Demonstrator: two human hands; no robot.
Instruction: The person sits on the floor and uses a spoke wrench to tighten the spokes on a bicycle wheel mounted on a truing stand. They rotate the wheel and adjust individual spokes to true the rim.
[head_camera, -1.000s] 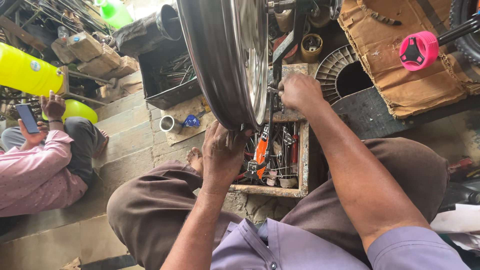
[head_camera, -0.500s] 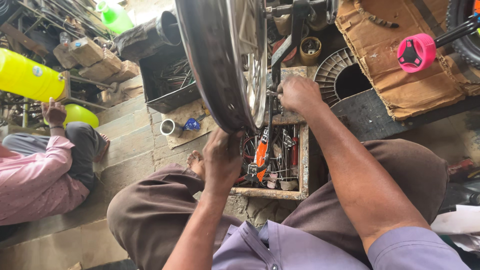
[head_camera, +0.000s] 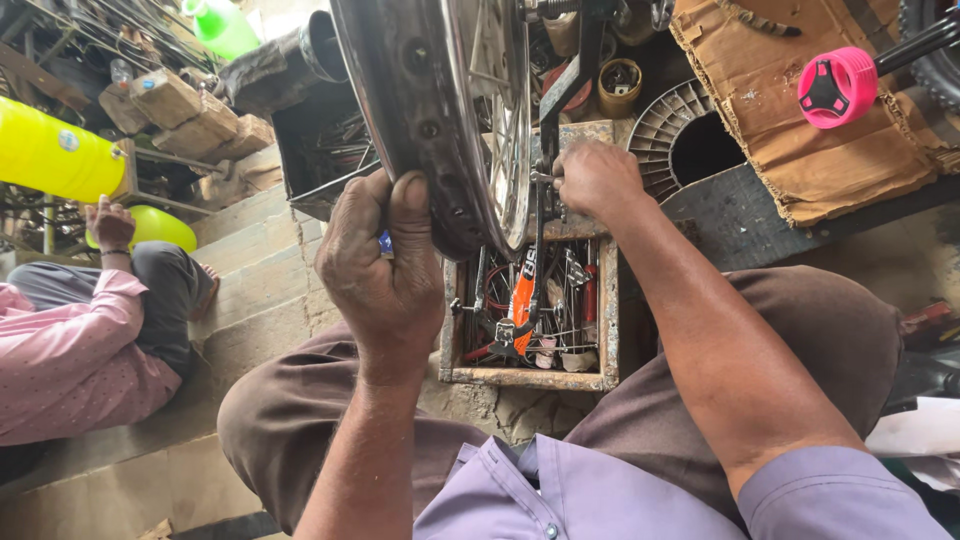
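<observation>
A chrome spoked wheel rim (head_camera: 415, 90) stands upright in a dark metal stand (head_camera: 560, 110) in front of me. My left hand (head_camera: 380, 270) grips the rim's near lower edge, thumb and fingers wrapped around it. On the rim's right side, my right hand (head_camera: 598, 180) is closed at the spokes beside the stand's bar; what it holds is hidden. Below both hands lies an open wooden tool box (head_camera: 610, 320) with an orange-handled tool (head_camera: 522, 300) and several other tools inside.
Another person in a pink shirt (head_camera: 70, 360) sits at the left. Yellow containers (head_camera: 50, 155) and wooden blocks (head_camera: 185, 115) lie beyond. Torn cardboard (head_camera: 790, 110), a pink round cap on a bar (head_camera: 838, 87) and a ribbed round part (head_camera: 680, 125) are at the right.
My left hand has moved up the rim and closed around its lower edge. The person at the left has lowered the phone out of sight. My right hand has stayed at the spokes.
</observation>
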